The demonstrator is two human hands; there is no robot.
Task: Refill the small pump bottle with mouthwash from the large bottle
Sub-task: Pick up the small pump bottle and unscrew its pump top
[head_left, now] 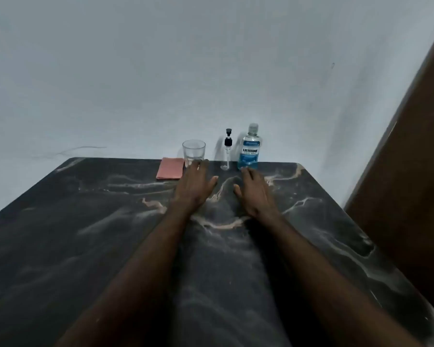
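Note:
A large bottle of blue mouthwash (pixel 250 149) with a clear cap stands upright at the far edge of the dark marble table (pixel 85 234). Just left of it stands the small clear pump bottle (pixel 226 152) with a black pump head; it looks empty. My left hand (pixel 195 186) lies flat, palm down, its fingertips close to a drinking glass. My right hand (pixel 253 191) also lies flat, fingertips just short of the mouthwash bottle's base. Both hands hold nothing.
A clear drinking glass (pixel 193 152) stands left of the pump bottle. A folded pink cloth (pixel 170 168) lies left of the glass. A white wall runs right behind the table. A brown wooden panel (pixel 411 171) rises on the right.

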